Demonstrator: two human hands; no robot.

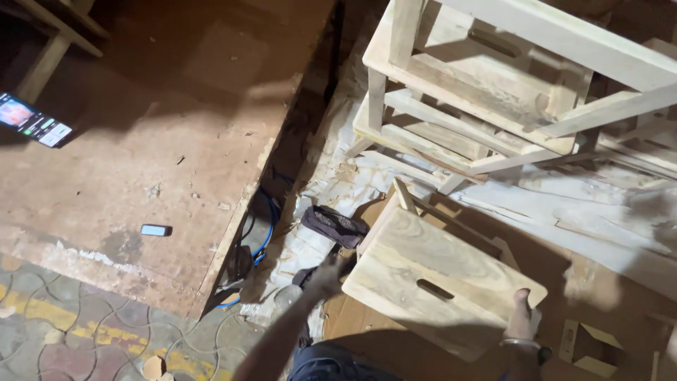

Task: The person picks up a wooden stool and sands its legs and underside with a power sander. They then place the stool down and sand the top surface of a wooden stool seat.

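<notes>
Stool (437, 282) of pale, raw-sawn wood, with a flat rectangular seat and an oblong grip slot, sits in the lower middle of the frame. The right hand (522, 314) presses flat on its lower right corner; the left hand (328, 275), blurred, reaches its left edge, grip impossible to tell. Just left lies a dark padded pouch (333, 226) on crinkled white sheeting (331, 176). Stacked bare-wood stools (493, 92) fill the upper right; a lit phone (35, 120) lies upper left on the dusty brown tabletop (162, 127).

Stool (441, 282) near, stacked stools (486, 92) far behind it; pouch (333, 226) just left; phone (35, 121) far left on platform (141, 141).
</notes>
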